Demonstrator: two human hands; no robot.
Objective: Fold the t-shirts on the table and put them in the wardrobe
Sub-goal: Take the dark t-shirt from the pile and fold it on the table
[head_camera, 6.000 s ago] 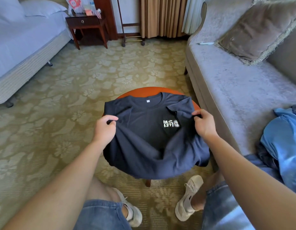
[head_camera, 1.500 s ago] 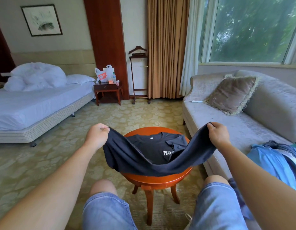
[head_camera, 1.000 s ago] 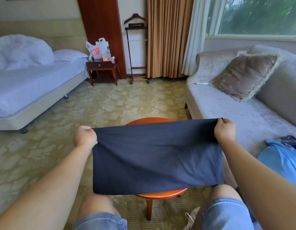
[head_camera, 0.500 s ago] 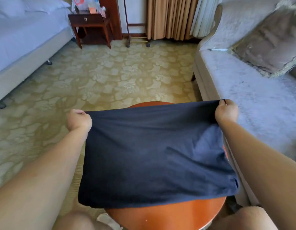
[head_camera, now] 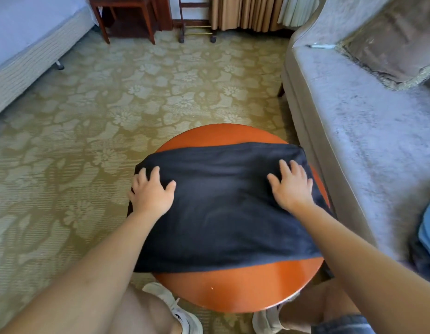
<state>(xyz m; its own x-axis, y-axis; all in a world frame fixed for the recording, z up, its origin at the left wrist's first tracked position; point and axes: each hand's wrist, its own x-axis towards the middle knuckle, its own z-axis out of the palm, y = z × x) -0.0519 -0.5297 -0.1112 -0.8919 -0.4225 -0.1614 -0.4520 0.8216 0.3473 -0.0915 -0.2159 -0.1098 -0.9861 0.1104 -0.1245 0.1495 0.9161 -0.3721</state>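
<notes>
Navy t-shirt (head_camera: 223,213) lies folded on the round orange worktop (head_camera: 233,290), with both hands flat on top of it.
The left hand (head_camera: 152,192) rests palm-down at the shirt's left edge, its fingers (head_camera: 156,172) straight and spread; the right hand (head_camera: 291,186) rests palm-down near the right edge, fingers (head_camera: 285,166) likewise spread, pressing the cloth and gripping nothing (the shirt's left side overhangs the rim slightly). A grey sofa (head_camera: 366,141) stands just beside the worktop.
</notes>
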